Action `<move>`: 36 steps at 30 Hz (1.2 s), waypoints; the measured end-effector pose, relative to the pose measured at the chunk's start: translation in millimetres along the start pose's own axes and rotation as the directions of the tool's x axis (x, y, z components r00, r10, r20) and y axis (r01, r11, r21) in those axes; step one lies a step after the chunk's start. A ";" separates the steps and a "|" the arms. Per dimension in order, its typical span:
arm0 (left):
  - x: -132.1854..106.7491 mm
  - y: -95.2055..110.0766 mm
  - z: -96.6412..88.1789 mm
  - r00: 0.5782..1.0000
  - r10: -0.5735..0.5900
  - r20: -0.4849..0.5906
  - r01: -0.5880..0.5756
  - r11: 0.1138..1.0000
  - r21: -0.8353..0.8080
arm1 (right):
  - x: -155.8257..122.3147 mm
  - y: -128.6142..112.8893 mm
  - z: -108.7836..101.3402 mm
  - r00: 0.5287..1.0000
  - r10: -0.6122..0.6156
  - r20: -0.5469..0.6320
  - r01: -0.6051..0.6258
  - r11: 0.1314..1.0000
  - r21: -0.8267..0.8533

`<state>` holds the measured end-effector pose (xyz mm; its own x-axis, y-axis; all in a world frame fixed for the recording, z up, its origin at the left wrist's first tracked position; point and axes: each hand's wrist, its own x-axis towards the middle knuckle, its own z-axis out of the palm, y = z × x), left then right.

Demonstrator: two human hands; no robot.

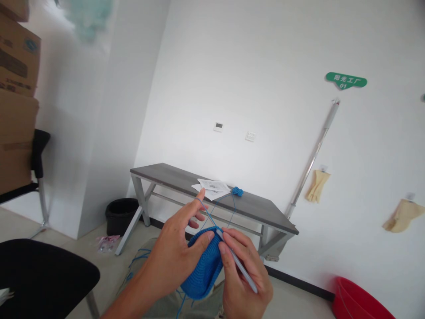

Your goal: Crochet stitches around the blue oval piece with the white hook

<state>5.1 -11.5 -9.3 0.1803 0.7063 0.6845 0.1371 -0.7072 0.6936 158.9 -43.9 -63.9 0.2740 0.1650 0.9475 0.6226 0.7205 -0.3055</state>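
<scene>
My left hand (181, 241) grips the upper left rim of a blue crocheted piece (204, 270), thumb against its inner face. Its index finger points up with blue yarn (208, 212) looped over it and running down to the rim. In my right hand (244, 270) is a grey crochet hook (244, 271), held like a pen, its tip at the top edge of the piece beside the yarn. The piece is rounded and cupped, above my lap. Loose blue yarn ends hang beneath it. Another strand leads to a small blue yarn bundle (237, 191) on the table.
A narrow grey table (172, 176) against the wall bears printed sheets (212, 187). A black bin (121, 217) stands by its left leg. A black chair (49, 279) is near on the left, cardboard boxes (18, 124) behind; a red bucket (358, 301) is at lower right.
</scene>
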 end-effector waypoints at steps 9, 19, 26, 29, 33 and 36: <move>1.8 0.1 -1.4 0.997 -0.014 -0.075 0.016 0.999 0.029 | -4.0 5.5 -0.8 1.000 -0.027 0.007 0.027 1.000 -0.016; -0.3 11.2 8.2 0.956 -0.276 0.104 0.291 0.825 -0.485 | -2.5 4.1 3.1 0.999 0.016 -0.037 -0.016 1.000 0.004; 1.5 9.7 4.9 0.946 -0.285 0.157 0.321 0.734 -0.598 | 4.3 3.6 -5.3 0.998 -0.064 0.025 0.063 0.998 0.020; 2.0 10.8 2.4 0.935 -0.288 0.206 0.352 0.684 -0.639 | 5.0 1.3 -8.3 0.977 -0.213 0.031 0.214 0.976 -0.047; 2.6 12.8 1.1 0.908 -0.322 0.267 0.413 0.585 -0.698 | 1.7 -0.4 -8.4 0.927 -0.371 0.054 0.375 0.911 -0.173; 2.8 11.7 -0.3 0.886 -0.336 0.319 0.458 0.527 -0.716 | 3.5 -1.4 -9.3 0.906 -0.419 0.051 0.421 0.888 -0.182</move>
<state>6.9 -17.8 0.8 0.4245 0.8535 0.3021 -0.5425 -0.0274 0.8396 165.8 -50.6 -61.0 -0.0504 -0.1182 0.9917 0.8020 0.5870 0.1107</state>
